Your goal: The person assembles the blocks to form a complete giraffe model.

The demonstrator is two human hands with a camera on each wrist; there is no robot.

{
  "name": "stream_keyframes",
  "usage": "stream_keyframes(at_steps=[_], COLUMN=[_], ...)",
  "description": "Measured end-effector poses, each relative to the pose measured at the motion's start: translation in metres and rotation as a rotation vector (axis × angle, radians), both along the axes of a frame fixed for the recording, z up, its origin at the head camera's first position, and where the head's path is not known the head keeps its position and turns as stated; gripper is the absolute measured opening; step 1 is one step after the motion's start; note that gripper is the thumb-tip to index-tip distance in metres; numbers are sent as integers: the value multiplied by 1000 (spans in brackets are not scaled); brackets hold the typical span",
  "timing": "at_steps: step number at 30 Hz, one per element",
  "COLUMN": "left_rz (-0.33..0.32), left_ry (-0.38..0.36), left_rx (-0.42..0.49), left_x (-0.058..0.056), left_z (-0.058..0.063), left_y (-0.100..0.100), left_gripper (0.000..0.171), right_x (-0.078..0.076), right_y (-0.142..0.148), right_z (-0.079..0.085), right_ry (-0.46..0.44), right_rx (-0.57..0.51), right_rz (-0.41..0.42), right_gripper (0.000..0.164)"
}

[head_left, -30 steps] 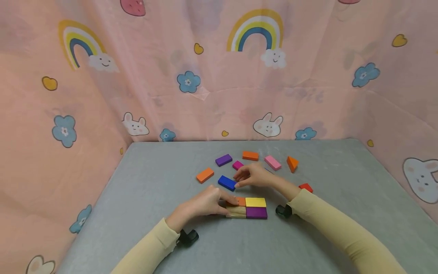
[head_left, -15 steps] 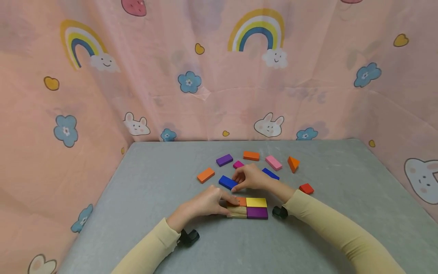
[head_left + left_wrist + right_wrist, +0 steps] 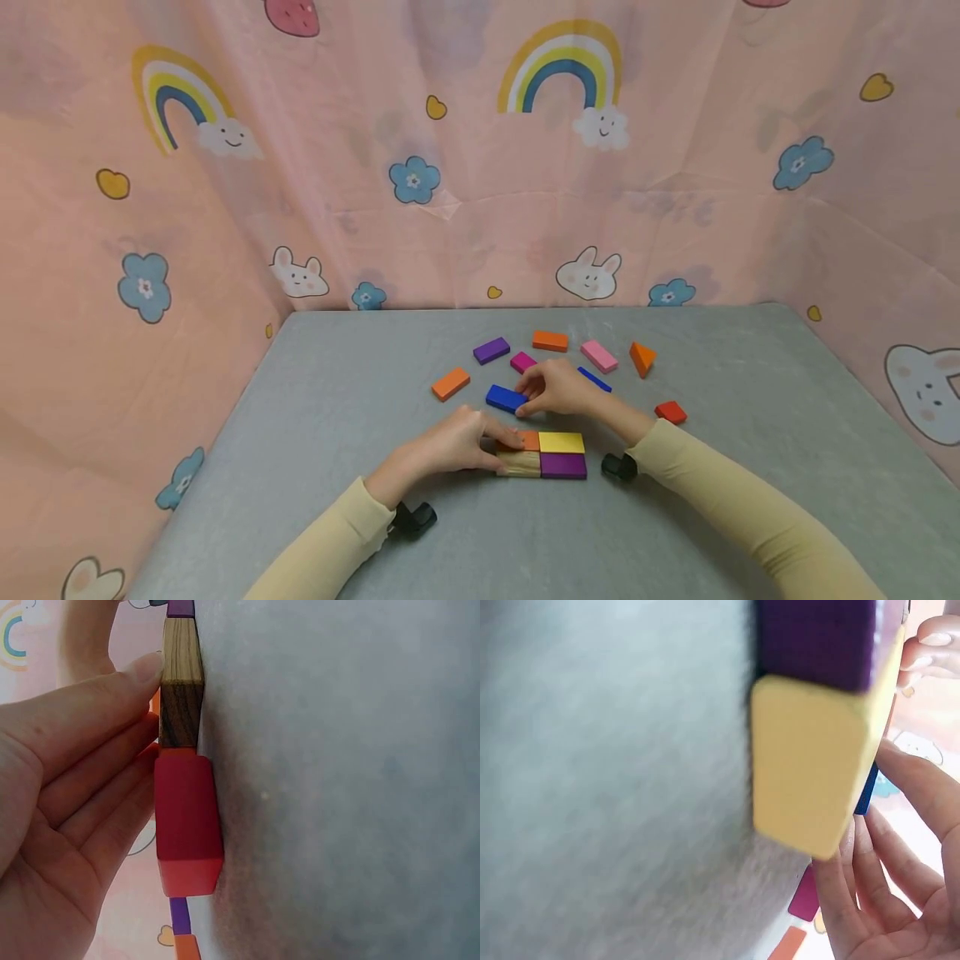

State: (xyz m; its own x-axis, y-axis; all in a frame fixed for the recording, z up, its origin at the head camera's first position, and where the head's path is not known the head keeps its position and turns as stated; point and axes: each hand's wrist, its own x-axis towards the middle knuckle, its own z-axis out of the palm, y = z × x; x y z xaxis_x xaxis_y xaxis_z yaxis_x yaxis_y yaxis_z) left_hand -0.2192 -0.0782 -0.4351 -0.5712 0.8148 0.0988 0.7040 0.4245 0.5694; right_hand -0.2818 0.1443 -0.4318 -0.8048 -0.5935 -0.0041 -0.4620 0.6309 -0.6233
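In the head view my left hand [image 3: 453, 442] rests on a small rectangle of blocks laid edge to edge. Its thumb touches the wood-grain block [image 3: 182, 656]; its index fingertip lies on the orange block [image 3: 530, 440]. A yellow block [image 3: 561, 442] and a purple block [image 3: 563, 465] form the right half. A red block [image 3: 187, 817] shows close under the left hand in the left wrist view, hidden by that hand from above. Just behind the rectangle my right hand [image 3: 557, 390] pinches the right end of a blue block [image 3: 504, 398] between thumb and fingers.
Loose blocks lie behind the hands: orange [image 3: 451, 384], violet [image 3: 492, 350], magenta [image 3: 522, 362], another orange [image 3: 550, 341] and pink [image 3: 599, 356]. An orange triangle [image 3: 642, 358], a second blue block [image 3: 595, 379] and a red block [image 3: 671, 412] lie farther right on the grey table [image 3: 360, 367].
The right hand has closed on the near blue block, which has shifted slightly right and turned a little. My left hand and the rectangle of blocks stay in place.
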Motion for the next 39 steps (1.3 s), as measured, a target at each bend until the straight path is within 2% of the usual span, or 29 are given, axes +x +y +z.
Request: stream_keyframes(at_steps=[4, 9, 18, 25, 32, 39], left_rz=[3, 3, -1, 9, 10, 16], left_ry=[-3, -7, -13, -15, -6, -18], left_rx=[-5, -13, -15, -23, -19, -18], left_x=[0, 1, 1, 1, 1, 1], left_z=[1, 2, 2, 3, 2, 2], left_y=[0, 1, 0, 1, 2, 1], left_gripper=[36, 35, 34, 35, 34, 34], right_x=[1, 1, -6, -10, -9, -9], right_y=[4, 8, 8, 4, 3, 6], right_z=[1, 1, 8, 6, 6, 6], right_ry=[28, 31, -75, -80, -117, -73], right_rx=[17, 13, -11, -16, -25, -17], right_rz=[0, 51, 157, 240, 246, 217], right_gripper=[32, 37, 53, 56, 56, 57])
